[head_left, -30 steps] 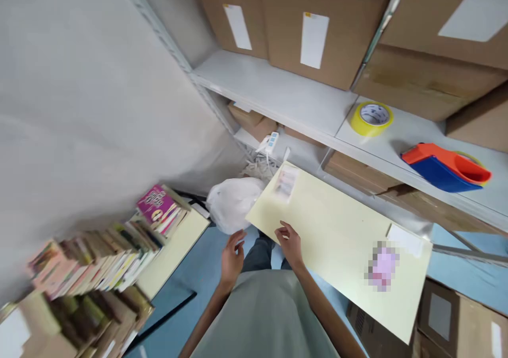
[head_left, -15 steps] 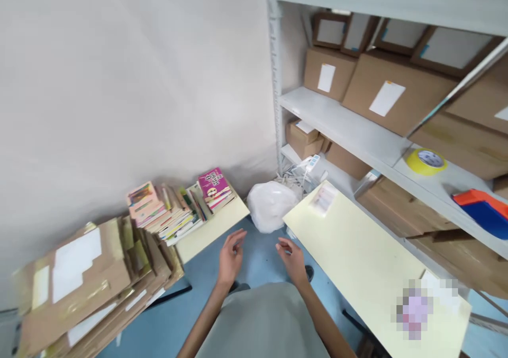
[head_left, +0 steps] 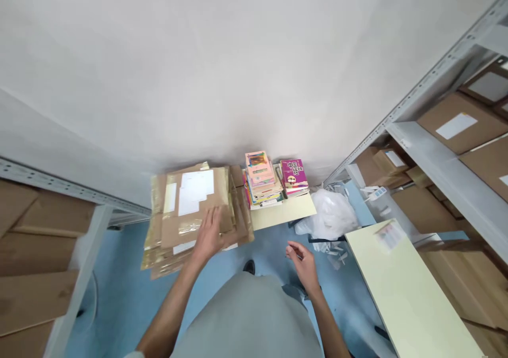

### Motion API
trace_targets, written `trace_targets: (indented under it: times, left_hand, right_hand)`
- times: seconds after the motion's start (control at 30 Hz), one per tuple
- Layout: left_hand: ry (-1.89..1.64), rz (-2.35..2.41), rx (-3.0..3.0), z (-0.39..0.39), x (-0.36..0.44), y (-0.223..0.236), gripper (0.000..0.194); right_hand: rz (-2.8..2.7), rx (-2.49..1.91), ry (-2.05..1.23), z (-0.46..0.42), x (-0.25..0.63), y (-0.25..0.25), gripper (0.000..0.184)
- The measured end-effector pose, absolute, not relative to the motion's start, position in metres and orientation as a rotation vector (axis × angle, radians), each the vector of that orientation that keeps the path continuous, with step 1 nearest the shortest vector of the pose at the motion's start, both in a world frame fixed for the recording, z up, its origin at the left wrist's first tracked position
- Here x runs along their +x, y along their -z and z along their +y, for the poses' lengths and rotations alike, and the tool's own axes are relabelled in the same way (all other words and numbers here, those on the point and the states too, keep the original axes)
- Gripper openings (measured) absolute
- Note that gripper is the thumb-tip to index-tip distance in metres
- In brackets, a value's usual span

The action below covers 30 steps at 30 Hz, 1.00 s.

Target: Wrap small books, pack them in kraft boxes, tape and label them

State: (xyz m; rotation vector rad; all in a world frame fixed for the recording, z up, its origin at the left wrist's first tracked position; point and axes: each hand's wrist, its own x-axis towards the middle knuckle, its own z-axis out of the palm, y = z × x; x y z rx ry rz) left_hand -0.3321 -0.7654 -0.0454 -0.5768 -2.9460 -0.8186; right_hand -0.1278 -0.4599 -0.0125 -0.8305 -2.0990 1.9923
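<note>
My left hand [head_left: 210,236] lies flat with its fingers stretched out over the near right part of a pile of flattened cardboard boxes [head_left: 218,196]. It seems to rest on the top box, which has white paper labels [head_left: 194,189] and strips of clear tape. My right hand [head_left: 305,267] hangs above the blue floor, apart from the tables. Its fingers are curled in toward the thumb; whether something small is between them I cannot make out. Right of the cardboard stand a stack of books with a pink cover [head_left: 260,168] on top and a shorter stack under a purple book [head_left: 293,174].
The books stand on a cream table [head_left: 278,215] against the wall. A white plastic bag [head_left: 331,215] and paper scraps [head_left: 333,252] lie beyond its right end. Another cream table [head_left: 413,289] is at the right. Shelves with cardboard boxes [head_left: 35,263] flank both sides.
The view has turned left, so the cardboard and books now sit nearer the middle. My left hand has moved from above the floor onto the cardboard pile. The right hand stays curled over the floor.
</note>
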Motion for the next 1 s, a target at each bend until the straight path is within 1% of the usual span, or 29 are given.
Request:
trace_targets:
  times: [0.07, 0.17, 0.33, 0.47, 0.6, 0.67, 0.73, 0.87, 0.9, 1.0]
  left_hand:
    - [0.633, -3.018, -0.623, -0.798, -0.343, 0.055, 0.099]
    - [0.497, -3.063, -0.745, -0.825, -0.353, 0.070, 0.096]
    - [0.619, -3.018, -0.883, -0.839, -0.360, 0.089, 0.082]
    - [0.710, -2.986, -0.936, -0.849, -0.370, 0.080, 0.076]
    - [0.738, -2.990, -0.903, -0.865, -0.387, 0.041, 0.083]
    - [0.792, -2.972, -0.830, -0.875, -0.396, 0.014, 0.081]
    - [0.866, -2.908, -0.716, -0.885, -0.404, -0.018, 0.071]
    - [0.952, -2.675, -0.324, -0.897, -0.410, -0.085, 0.036]
    - [0.956, -2.625, -0.198, -0.896, -0.410, -0.102, 0.035]
    - [1.010, -2.455, 0.122, -0.884, -0.406, -0.148, 0.040]
  right_hand:
    - [-2.163, -0.783, -1.998, -0.479, -0.142, 0.006, 0.065]
    - [-2.222, -0.741, -1.996, -0.501, -0.157, -0.002, 0.064]
    - [-2.234, -0.735, -1.987, -0.521, -0.166, -0.011, 0.061]
    - [-2.251, -0.730, -1.979, -0.526, -0.166, -0.015, 0.064]
    - [-2.288, -0.694, -1.955, -0.528, -0.169, -0.020, 0.065]
    - [-2.304, -0.654, -1.932, -0.529, -0.171, -0.023, 0.065]
    - [-2.324, -0.600, -1.911, -0.530, -0.173, -0.027, 0.062]
    - [-2.343, -0.489, -1.907, -0.529, -0.178, -0.037, 0.053]
    - [-2.341, -0.462, -1.905, -0.528, -0.179, -0.040, 0.051]
    - [-2.327, -0.399, -1.892, -0.519, -0.178, -0.048, 0.049]
